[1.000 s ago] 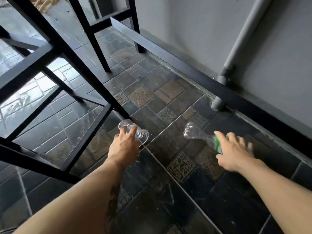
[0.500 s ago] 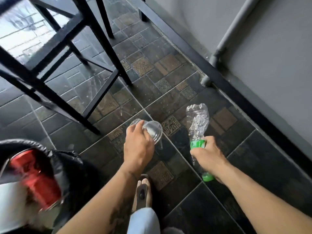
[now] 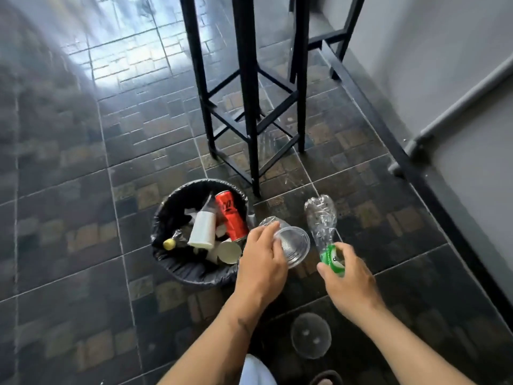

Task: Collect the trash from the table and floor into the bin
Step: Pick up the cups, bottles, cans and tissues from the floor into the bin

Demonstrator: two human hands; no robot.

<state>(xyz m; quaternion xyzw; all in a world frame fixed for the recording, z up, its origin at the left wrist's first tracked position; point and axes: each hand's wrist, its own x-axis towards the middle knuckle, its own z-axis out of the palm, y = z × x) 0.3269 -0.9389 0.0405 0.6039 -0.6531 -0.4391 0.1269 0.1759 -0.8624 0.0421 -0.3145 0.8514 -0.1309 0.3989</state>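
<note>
Left hand (image 3: 262, 262) grips a clear cup (image 3: 291, 245); right hand (image 3: 348, 282) grips a crushed bottle (image 3: 322, 220). Lined bin (image 3: 177, 268) just left holds a red can (image 3: 230, 215). Black stool legs (image 3: 247, 107) stand behind; a clear lid (image 3: 311, 336) lies on the floor (image 3: 69, 218).

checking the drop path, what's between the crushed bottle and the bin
In the head view, the clear plastic cup held by the left hand lies between the crushed bottle and the bin.

one bin (image 3: 194, 273); one red can (image 3: 230, 215); one crushed bottle (image 3: 322, 218); two clear cups (image 3: 294, 245)
</note>
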